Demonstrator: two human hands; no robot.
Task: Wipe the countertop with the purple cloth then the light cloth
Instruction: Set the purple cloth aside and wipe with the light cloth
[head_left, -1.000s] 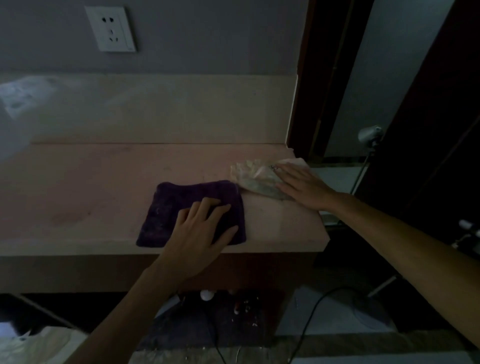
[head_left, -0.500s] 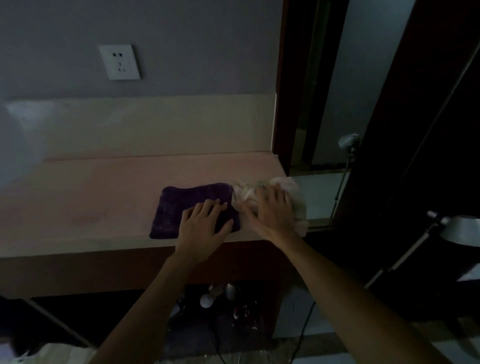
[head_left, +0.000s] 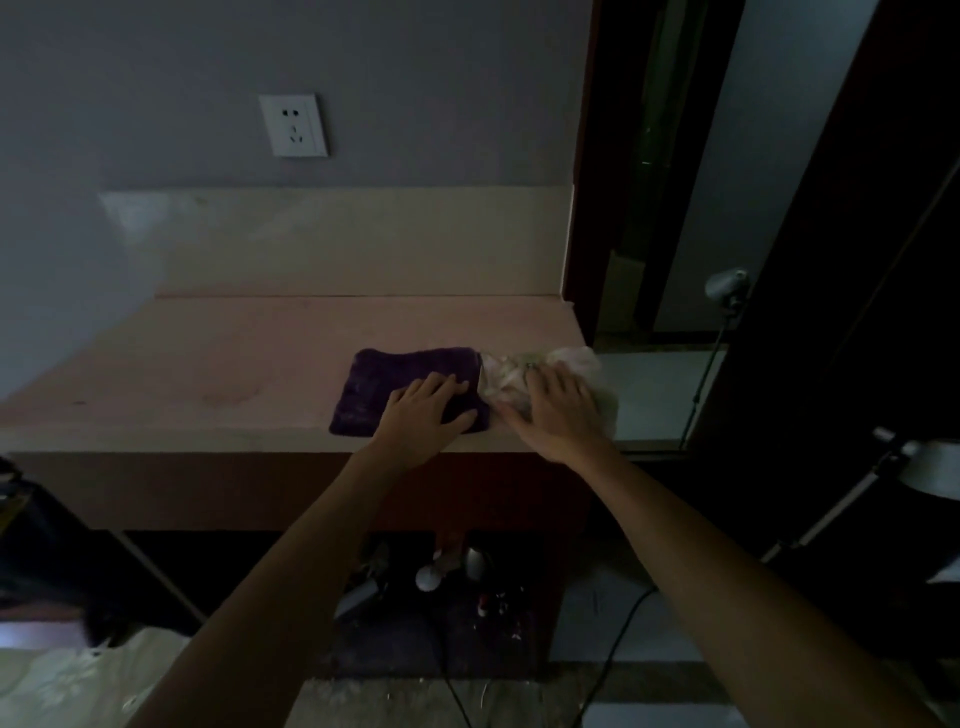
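A dark purple cloth (head_left: 382, 382) lies flat on the pinkish countertop (head_left: 218, 364), near its front right edge. My left hand (head_left: 426, 415) rests palm down on the cloth's right half, fingers spread. A crumpled light cloth (head_left: 566, 364) sits at the counter's right end, touching the purple cloth and hanging partly over the edge. My right hand (head_left: 558, 410) presses flat on the light cloth and hides its middle.
A pale backsplash (head_left: 337, 239) runs along the rear, with a wall socket (head_left: 294, 126) above it. A dark door frame (head_left: 587, 156) borders the counter's right end. Small items and a cable (head_left: 613, 649) lie on the floor below. A lamp stand (head_left: 724, 291) is at right.
My right hand drew the light cloth from further back toward the front right corner, beside the purple cloth. The view pulled back and up. My left hand stayed on the purple cloth.
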